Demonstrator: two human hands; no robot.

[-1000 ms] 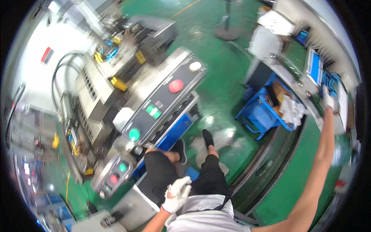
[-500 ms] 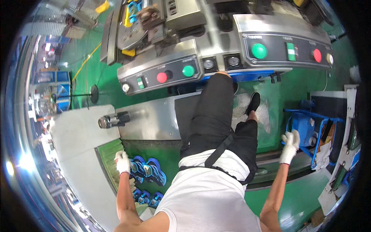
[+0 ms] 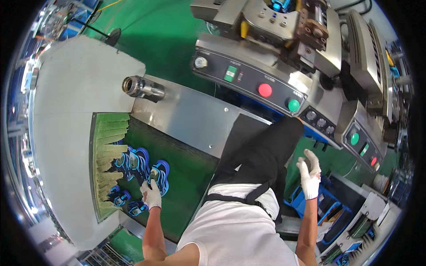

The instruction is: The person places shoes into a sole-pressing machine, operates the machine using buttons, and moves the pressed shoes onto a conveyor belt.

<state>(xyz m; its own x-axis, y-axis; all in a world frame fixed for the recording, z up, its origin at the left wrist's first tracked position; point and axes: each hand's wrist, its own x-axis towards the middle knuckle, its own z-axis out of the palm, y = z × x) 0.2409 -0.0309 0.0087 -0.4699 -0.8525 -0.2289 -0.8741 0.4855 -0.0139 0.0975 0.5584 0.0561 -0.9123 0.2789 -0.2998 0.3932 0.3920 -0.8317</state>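
Note:
Gloved in white, my left hand is at the near end of a blue-and-black sneaker on the green conveyor belt. Its fingers close on the shoe's edge, though the grip is partly hidden. Several more blue sneakers lie to the left, some under the green strip curtain of a pale machine housing. My right hand, in a white glove too, is raised on the right with fingers apart and nothing in it.
Ahead stands a metal machine with a control panel of red and green buttons. A second panel is farther right. A metal cylinder lies on the steel ledge. A blue cart stands beneath my right hand.
My view has turned left, toward the belt and strip curtain. My left hand has come from the curtain's edge to the nearest sneaker. The right hand stays raised and empty.

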